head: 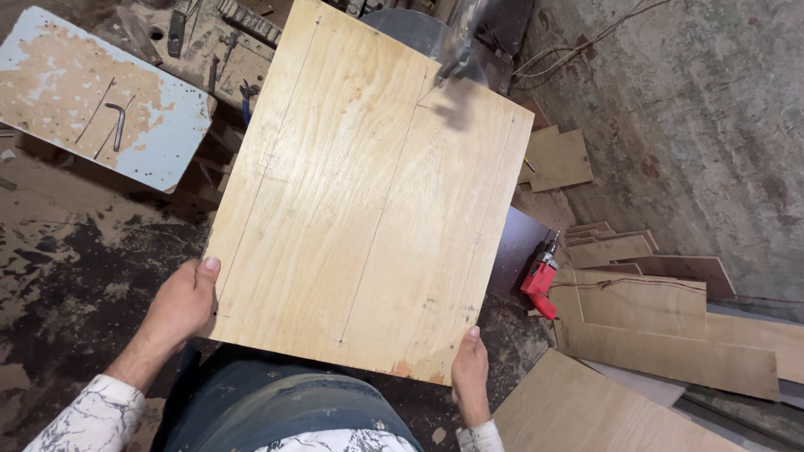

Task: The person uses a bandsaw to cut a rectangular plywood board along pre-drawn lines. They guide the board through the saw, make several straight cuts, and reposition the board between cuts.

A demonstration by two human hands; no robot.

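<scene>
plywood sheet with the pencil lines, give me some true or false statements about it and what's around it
1. Both hands hold the pale rectangular plywood sheet by its near edge. True: the left hand grips the near left corner and the right hand the near right corner.
2. Thin pencil lines run along the sheet. True.
3. A red power drill lies on top of the sheet. False: it lies on the floor to the right of the sheet, beside stacked brown board offcuts.
4. A bent metal hex key rests on the worn light-blue board at upper left. True.
5. The right hand holds a pencil. False: it only grips the sheet.
</scene>
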